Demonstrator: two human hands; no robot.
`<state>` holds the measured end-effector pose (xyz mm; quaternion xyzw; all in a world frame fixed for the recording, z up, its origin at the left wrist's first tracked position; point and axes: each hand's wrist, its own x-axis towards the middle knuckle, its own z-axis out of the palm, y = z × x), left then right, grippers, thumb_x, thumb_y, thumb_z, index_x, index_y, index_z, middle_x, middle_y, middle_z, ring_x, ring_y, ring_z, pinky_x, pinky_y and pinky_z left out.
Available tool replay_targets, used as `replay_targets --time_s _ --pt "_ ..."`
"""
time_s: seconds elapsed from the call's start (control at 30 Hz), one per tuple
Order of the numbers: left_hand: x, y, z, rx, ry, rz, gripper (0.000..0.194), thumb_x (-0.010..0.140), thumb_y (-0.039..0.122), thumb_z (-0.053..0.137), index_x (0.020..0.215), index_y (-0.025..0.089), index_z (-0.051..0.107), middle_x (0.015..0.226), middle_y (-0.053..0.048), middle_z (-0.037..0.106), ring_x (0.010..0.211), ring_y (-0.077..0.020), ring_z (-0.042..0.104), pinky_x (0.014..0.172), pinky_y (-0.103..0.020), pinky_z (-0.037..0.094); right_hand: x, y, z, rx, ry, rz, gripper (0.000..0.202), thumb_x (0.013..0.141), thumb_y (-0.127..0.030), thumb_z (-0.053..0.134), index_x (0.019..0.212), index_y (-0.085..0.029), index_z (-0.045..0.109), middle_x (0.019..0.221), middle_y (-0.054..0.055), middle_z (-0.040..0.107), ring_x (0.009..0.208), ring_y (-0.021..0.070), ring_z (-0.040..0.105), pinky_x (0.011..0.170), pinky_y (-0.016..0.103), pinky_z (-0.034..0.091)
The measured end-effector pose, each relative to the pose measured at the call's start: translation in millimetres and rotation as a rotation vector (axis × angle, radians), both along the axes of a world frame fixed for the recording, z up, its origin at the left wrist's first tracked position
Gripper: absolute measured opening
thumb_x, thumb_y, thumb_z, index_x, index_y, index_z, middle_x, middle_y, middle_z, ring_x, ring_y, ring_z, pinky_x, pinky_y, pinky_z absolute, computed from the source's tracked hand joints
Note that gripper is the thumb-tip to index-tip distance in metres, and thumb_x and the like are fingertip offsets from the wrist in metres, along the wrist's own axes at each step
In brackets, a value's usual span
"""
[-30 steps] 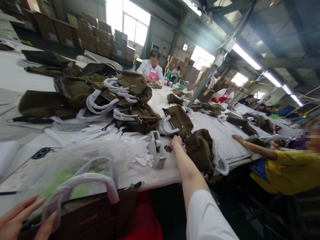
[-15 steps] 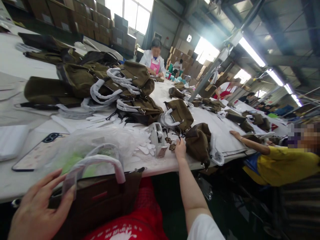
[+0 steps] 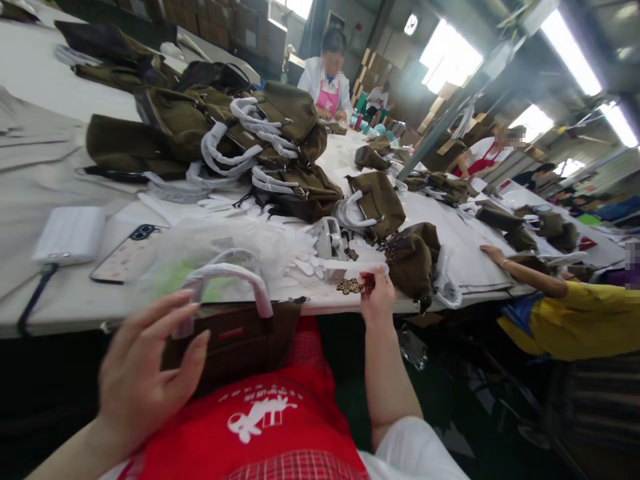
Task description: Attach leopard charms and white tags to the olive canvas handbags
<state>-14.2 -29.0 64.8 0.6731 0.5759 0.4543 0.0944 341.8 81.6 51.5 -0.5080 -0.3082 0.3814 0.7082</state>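
My left hand [image 3: 150, 363] has its fingers apart, at the left end of a plastic-wrapped handle [image 3: 233, 277]; whether it touches is unclear. The handle belongs to a dark brown handbag [image 3: 240, 343] upright against the table edge before me. My right hand [image 3: 379, 297] is closed on the end of a pale strip of tape [image 3: 350, 265], stretched from the tape dispenser [image 3: 330, 239]. A leopard-spotted flower charm [image 3: 349, 286] and a reddish-brown piece [image 3: 368, 284] are at its fingertips; whether they are gripped is hidden. Another spotted charm [image 3: 353, 254] lies beside the dispenser.
Olive handbags [image 3: 200, 143] are piled at the back left; another bag [image 3: 414, 263] stands right of my hand. Clear plastic bags [image 3: 235, 237], a phone [image 3: 125, 253] and a white box with a cable [image 3: 69, 235] lie left. A co-worker's yellow sleeve [image 3: 575, 320] is at right.
My right hand has left its place against the olive bag and come nearer me, with a tape strip now drawn out. One charm has shifted toward me. My left hand has lifted slightly.
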Motion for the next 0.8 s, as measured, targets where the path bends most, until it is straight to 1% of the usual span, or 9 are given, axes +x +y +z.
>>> replay_targets --time_s 0.07,0.13,0.23,0.33,0.47,0.57,0.63,0.7,0.8 --pt "24.5 1.7 13.7 -0.081 -0.032 -0.254 0.034 0.081 0.024 0.063 0.114 0.034 0.060 0.124 0.000 0.064 0.114 -0.0251 0.060 0.101 -0.039 0.045 -35.8 -23.0 -2.4 -0.062 0.080 0.116 0.039 0.077 -0.055 0.070 0.080 -0.019 0.055 0.062 -0.002 0.064 0.048 0.0102 0.054 0.046 0.022 0.042" --pt "46.7 6.5 13.5 -0.354 -0.165 -0.404 0.028 0.082 0.033 0.063 0.110 0.027 0.064 0.116 -0.006 0.069 0.109 -0.0254 0.063 0.098 -0.039 0.048 -69.5 -44.8 -9.7 -0.140 0.139 0.244 0.039 0.078 -0.055 0.070 0.077 -0.019 0.055 0.061 -0.002 0.064 0.047 0.0102 0.053 0.046 0.022 0.043" --pt "68.6 12.7 -6.6 -0.798 -0.554 -0.460 0.045 0.079 0.047 0.064 0.113 0.019 0.062 0.108 -0.011 0.071 0.099 -0.0258 0.067 0.083 -0.038 0.055 -107.0 -70.1 -21.2 -0.216 0.214 0.454 0.040 0.081 -0.056 0.067 0.072 -0.019 0.054 0.057 -0.002 0.061 0.045 0.0094 0.052 0.043 0.021 0.041" --pt "74.8 14.0 -28.3 -1.039 -0.857 -0.491 0.045 0.075 0.052 0.069 0.100 0.016 0.063 0.083 -0.006 0.071 0.071 -0.0176 0.065 0.060 -0.028 0.052 -123.9 -79.9 -25.1 -0.237 0.262 0.569 0.035 0.081 -0.052 0.069 0.077 -0.020 0.057 0.050 -0.006 0.055 0.039 0.0075 0.046 0.038 0.018 0.035" --pt "71.4 14.4 -31.2 -1.014 -1.012 -0.422 0.042 0.069 0.049 0.078 0.089 0.016 0.061 0.069 0.001 0.065 0.058 -0.0099 0.057 0.055 -0.021 0.045 -126.2 -69.8 -18.4 -0.202 0.144 0.513 0.030 0.077 -0.044 0.074 0.091 -0.019 0.065 0.064 -0.002 0.067 0.043 0.0082 0.052 0.034 0.017 0.032" --pt "72.7 22.6 -16.7 -0.923 -1.079 -0.341 0.044 0.065 0.049 0.081 0.088 0.016 0.061 0.072 0.002 0.067 0.061 -0.0105 0.060 0.058 -0.022 0.047 -125.4 -49.3 -11.9 -0.040 -0.096 0.350 0.029 0.078 -0.042 0.072 0.098 -0.021 0.068 0.092 0.006 0.074 0.067 0.0151 0.067 0.047 0.022 0.048" --pt "76.7 34.9 -5.0 -0.848 -1.085 -0.320 0.045 0.064 0.049 0.080 0.088 0.016 0.061 0.072 0.001 0.068 0.061 -0.0111 0.061 0.057 -0.022 0.048 -126.6 -28.0 -7.5 0.064 -0.253 0.243 0.029 0.079 -0.040 0.070 0.102 -0.022 0.069 0.102 0.007 0.074 0.088 0.0205 0.069 0.067 0.030 0.057" --pt "82.0 52.4 5.0 -0.774 -1.058 -0.315 0.045 0.064 0.050 0.079 0.089 0.016 0.061 0.071 0.001 0.068 0.058 -0.0113 0.061 0.053 -0.021 0.046 -129.0 0.2 -2.4 0.122 -0.340 0.166 0.031 0.080 -0.041 0.068 0.106 -0.022 0.068 0.108 0.008 0.072 0.100 0.0231 0.067 0.081 0.036 0.057" --pt "90.0 81.5 13.4 -0.657 -1.015 -0.282 0.045 0.066 0.050 0.077 0.090 0.016 0.060 0.069 0.000 0.068 0.052 -0.0108 0.059 0.047 -0.021 0.043 -130.6 49.0 4.7 0.156 -0.390 0.092 0.035 0.085 -0.043 0.060 0.110 -0.020 0.065 0.111 0.009 0.070 0.098 0.0216 0.068 0.083 0.035 0.056"
